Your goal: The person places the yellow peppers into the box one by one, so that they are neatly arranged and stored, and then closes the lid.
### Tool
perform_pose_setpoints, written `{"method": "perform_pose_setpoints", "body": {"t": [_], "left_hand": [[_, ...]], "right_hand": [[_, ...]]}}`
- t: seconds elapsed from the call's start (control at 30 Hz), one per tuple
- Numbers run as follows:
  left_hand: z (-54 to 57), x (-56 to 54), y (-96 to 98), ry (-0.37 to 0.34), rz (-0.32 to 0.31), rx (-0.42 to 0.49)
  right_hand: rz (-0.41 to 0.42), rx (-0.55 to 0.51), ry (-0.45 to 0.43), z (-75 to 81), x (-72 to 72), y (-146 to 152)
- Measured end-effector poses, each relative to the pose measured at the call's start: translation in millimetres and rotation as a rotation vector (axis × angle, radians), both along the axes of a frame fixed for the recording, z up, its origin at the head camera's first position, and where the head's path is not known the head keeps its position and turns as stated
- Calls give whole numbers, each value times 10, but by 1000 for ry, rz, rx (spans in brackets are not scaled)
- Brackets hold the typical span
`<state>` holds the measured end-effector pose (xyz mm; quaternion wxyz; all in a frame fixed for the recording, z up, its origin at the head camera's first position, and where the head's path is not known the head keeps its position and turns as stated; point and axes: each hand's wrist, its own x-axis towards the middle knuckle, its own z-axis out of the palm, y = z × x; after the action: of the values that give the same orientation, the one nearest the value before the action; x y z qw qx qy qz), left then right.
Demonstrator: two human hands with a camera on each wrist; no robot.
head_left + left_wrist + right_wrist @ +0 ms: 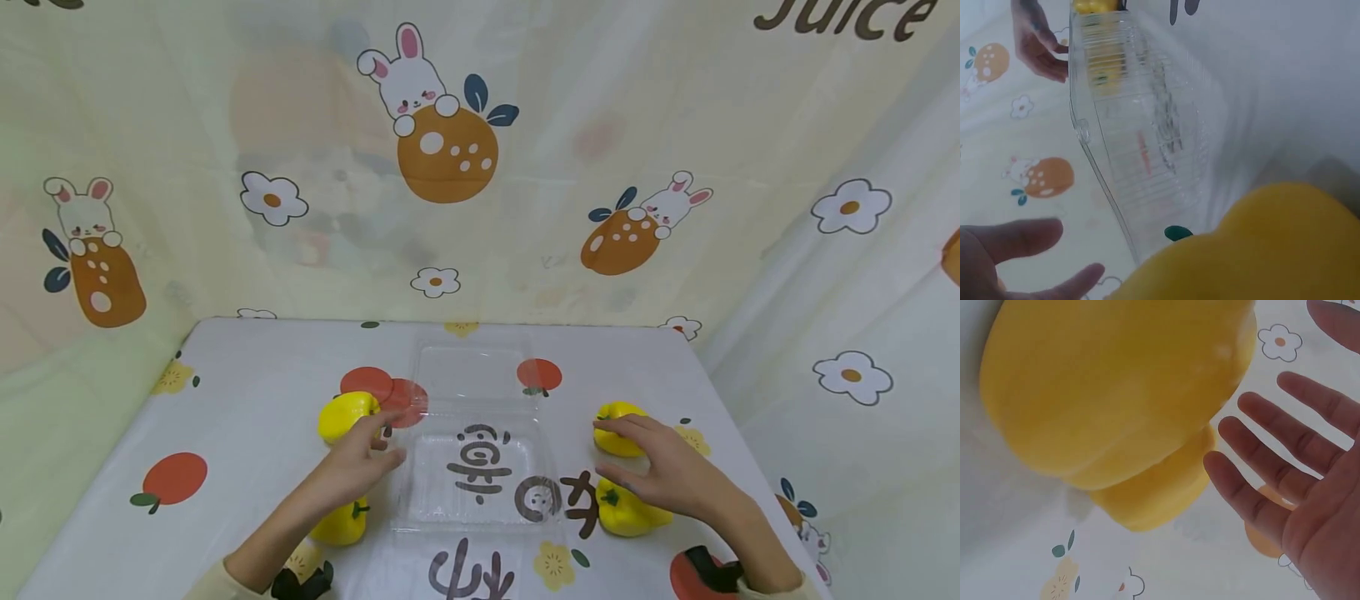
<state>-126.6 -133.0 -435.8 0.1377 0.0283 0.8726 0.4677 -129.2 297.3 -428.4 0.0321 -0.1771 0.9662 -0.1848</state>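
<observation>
A clear plastic clamshell box (400,492) lies in the middle of the table, its lid (474,375) folded back toward the far side. Two yellow bell peppers sit left of it, a far one (345,412) and a near one (341,527). Over the gap between these hovers my left hand (352,467), fingers spread and holding nothing. On the box's right are two more, a far pepper (617,440) and a near pepper (633,515). My right hand (671,467) is above this pair; its loose fingers appear apart from the large pepper (1116,387) in the right wrist view.
A white printed cloth covers the table (255,400), with fruit, flowers and dark lettering as flat print. Curtains with rabbit patterns (450,108) hang behind and at both sides. Dark straps (300,583) cross both wrists.
</observation>
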Motion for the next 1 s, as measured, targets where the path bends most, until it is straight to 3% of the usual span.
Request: {"method": "perform_pose_setpoints", "body": {"t": [0.2,0.47,0.83,1.0], "left_hand": [[-64,-16,25,-66,10,41],[-159,7,87,-86,66,125],[-141,-2,100,-158,94,245],[-143,2,99,-147,77,283]], "right_hand": [[38,-35,-19,7,29,117],[68,-88,-50,-40,92,264],[102,-221,-141,-164,134,412],[81,-249,-209,-223,150,419]]}}
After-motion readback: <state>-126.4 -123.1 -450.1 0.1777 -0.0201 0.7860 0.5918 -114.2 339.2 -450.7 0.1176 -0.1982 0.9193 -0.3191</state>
